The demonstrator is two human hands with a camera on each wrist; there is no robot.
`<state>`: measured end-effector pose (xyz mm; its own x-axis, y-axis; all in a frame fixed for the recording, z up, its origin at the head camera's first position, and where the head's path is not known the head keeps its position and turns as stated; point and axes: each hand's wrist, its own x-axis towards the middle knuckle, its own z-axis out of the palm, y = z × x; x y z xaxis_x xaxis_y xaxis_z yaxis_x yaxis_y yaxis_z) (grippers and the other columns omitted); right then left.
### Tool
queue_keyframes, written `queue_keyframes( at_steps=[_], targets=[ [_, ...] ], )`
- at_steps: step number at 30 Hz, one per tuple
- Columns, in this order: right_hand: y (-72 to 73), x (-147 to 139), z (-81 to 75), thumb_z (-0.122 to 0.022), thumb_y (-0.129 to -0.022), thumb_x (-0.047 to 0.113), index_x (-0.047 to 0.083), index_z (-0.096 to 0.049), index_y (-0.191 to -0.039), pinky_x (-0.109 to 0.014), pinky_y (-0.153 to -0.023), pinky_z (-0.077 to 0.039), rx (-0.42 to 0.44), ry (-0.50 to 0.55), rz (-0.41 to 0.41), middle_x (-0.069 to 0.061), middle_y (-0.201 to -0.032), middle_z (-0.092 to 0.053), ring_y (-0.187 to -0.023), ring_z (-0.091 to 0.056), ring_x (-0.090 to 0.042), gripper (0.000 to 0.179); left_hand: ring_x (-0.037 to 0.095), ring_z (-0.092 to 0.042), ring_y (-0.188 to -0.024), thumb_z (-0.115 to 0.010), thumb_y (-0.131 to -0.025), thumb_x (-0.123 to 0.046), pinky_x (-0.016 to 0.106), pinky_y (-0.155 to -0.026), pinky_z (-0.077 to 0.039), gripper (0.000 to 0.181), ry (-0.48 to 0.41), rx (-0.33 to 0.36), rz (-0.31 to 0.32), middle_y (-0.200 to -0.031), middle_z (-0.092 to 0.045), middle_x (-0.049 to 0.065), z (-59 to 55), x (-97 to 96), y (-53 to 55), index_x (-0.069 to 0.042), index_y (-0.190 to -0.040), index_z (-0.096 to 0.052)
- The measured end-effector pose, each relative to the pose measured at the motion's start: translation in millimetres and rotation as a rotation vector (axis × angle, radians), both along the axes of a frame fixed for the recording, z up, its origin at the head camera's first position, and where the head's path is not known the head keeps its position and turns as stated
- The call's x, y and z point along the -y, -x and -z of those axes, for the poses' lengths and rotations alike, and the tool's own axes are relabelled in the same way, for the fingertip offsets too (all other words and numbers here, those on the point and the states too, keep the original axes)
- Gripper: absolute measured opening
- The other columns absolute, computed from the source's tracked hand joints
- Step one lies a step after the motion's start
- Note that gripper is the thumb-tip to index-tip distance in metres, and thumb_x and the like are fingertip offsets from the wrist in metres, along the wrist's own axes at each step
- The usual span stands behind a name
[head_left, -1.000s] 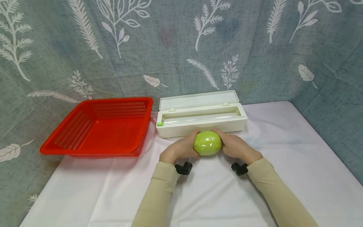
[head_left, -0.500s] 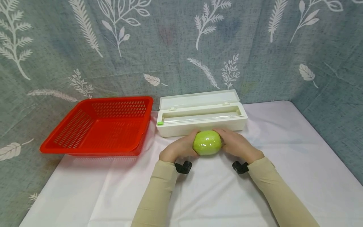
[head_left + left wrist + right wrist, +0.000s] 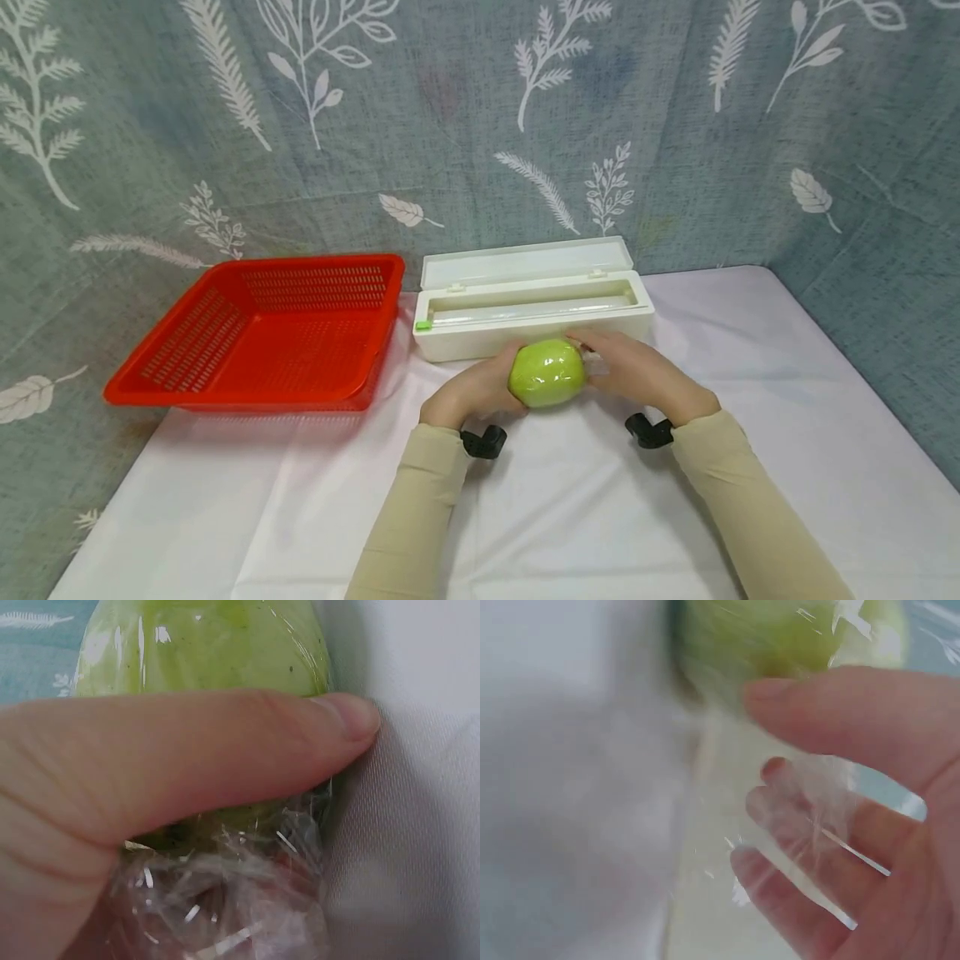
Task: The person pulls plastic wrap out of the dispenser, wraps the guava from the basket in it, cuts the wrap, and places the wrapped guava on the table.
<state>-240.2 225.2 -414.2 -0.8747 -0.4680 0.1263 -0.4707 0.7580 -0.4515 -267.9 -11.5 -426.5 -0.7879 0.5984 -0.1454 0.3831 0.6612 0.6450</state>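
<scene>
In the head view a green fruit (image 3: 547, 372), shiny with clear plastic wrap, is held in front of the white box. My left hand (image 3: 480, 392) grips its left side; the left wrist view shows my thumb lying across the fruit (image 3: 202, 649), with bunched plastic wrap (image 3: 225, 900) below. To its right, my right hand (image 3: 637, 375) has its fingers apart. In the right wrist view a loose tail of plastic wrap (image 3: 821, 787) sticks out from the fruit between my thumb and spread fingers, and the thumb tip overlaps the fruit's end.
Behind the hands stands a white cling-film dispenser box (image 3: 525, 337), lid (image 3: 525, 265) raised, with a roll inside and a green slider (image 3: 423, 326) at the left. A red plastic basket (image 3: 262, 400) stands at the left. A patterned curtain (image 3: 450, 125) hangs behind the white-covered table (image 3: 570, 517).
My right hand has loosened and moved right, away from the fruit, uncovering a tail of plastic wrap. The fruit has tilted and risen slightly in the left hand, which stays in place.
</scene>
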Motion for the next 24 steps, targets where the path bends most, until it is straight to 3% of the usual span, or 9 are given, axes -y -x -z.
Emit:
queue_keyframes(
  at_steps=[4, 8, 14, 18, 24],
  targets=[
    [-0.4, -9, -10.8, -0.068, -0.079, 0.013, 0.013, -0.043, -0.13, -0.04, -0.081, -0.044, -0.023, 0.051, 0.017, -0.008, -0.118, -0.051, -0.103, -0.051, -0.022, 0.057, 0.018, -0.048, -0.096, -0.078, -0.06, -0.003, 0.031, -0.085, -0.038, 0.088, 0.003, 0.007, -0.002, -0.118, -0.048, 0.004, -0.9, -1.5, 0.6, -0.018, -0.131, -0.029],
    [0.1, -7, -14.5, -0.067, -0.08, 0.017, 0.013, -0.048, -0.127, -0.039, -0.084, -0.042, -0.057, 0.101, -0.057, -0.003, -0.12, -0.05, -0.106, -0.05, -0.021, 0.05, 0.02, -0.048, -0.091, -0.079, -0.061, -0.004, 0.031, -0.08, -0.04, 0.086, 0.001, 0.021, -0.008, -0.114, -0.049, 0.006, -2.3, -1.7, 0.0, -0.017, -0.13, -0.03],
    [-0.2, 8, -4.6, -0.074, -0.072, 0.025, 0.016, -0.043, -0.132, -0.041, -0.096, -0.033, -0.066, 0.078, -0.155, -0.002, -0.134, -0.039, -0.123, -0.034, -0.021, 0.068, 0.019, -0.048, -0.094, -0.079, -0.061, -0.006, 0.031, -0.083, -0.039, 0.084, 0.004, 0.012, -0.009, -0.112, -0.05, 0.006, -1.4, -1.0, -0.4, -0.015, -0.129, -0.03],
    [0.7, 14, 5.9, -0.079, -0.066, 0.025, 0.016, -0.039, -0.135, -0.042, -0.095, -0.033, -0.119, 0.002, -0.17, -0.005, -0.137, -0.035, -0.124, -0.032, -0.023, 0.081, 0.018, -0.049, -0.096, -0.081, -0.061, -0.01, 0.032, -0.085, -0.038, 0.083, 0.041, -0.028, -0.013, -0.112, -0.05, 0.004, -0.8, -2.6, -0.7, -0.015, -0.128, -0.032],
    [1.6, 15, 7.5, -0.081, -0.062, 0.029, 0.018, -0.041, -0.134, -0.041, -0.095, -0.034, -0.146, -0.02, -0.122, -0.003, -0.135, -0.038, -0.121, -0.036, -0.023, 0.083, 0.016, -0.047, -0.102, -0.084, -0.056, -0.02, 0.034, -0.087, -0.038, 0.082, 0.145, -0.178, -0.036, -0.114, -0.05, -0.001, -1.0, -7.3, 0.0, -0.017, -0.124, -0.039]
  ],
)
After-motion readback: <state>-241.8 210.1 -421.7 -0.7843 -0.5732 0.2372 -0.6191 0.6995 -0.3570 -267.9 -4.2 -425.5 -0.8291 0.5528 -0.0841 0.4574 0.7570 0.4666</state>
